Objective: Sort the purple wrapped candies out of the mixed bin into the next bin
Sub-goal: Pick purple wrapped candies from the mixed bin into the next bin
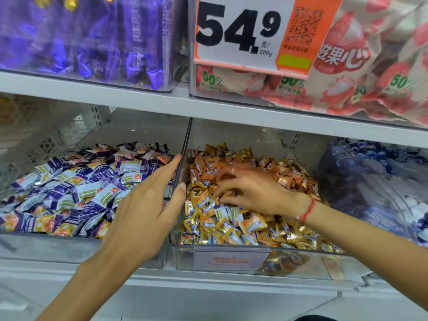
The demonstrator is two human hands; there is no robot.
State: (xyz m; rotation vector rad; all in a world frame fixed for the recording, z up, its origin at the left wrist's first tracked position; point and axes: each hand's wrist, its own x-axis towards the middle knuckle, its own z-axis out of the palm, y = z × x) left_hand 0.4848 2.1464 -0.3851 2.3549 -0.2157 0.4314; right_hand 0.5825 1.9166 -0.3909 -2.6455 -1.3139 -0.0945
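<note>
Two clear bins sit side by side on the shelf (pixel 208 107). Left hand (pixel 143 205) rests released, fingers straight, on the wall between the purple bin (pixel 81 249) and mixed bin (pixel 301 262). Right hand (pixel 252 191) digs among the candies (pixel 234 218); blur hides its grip.

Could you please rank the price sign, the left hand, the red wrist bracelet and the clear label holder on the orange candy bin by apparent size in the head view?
1. price sign
2. left hand, nearer the camera
3. clear label holder
4. red wrist bracelet
</note>
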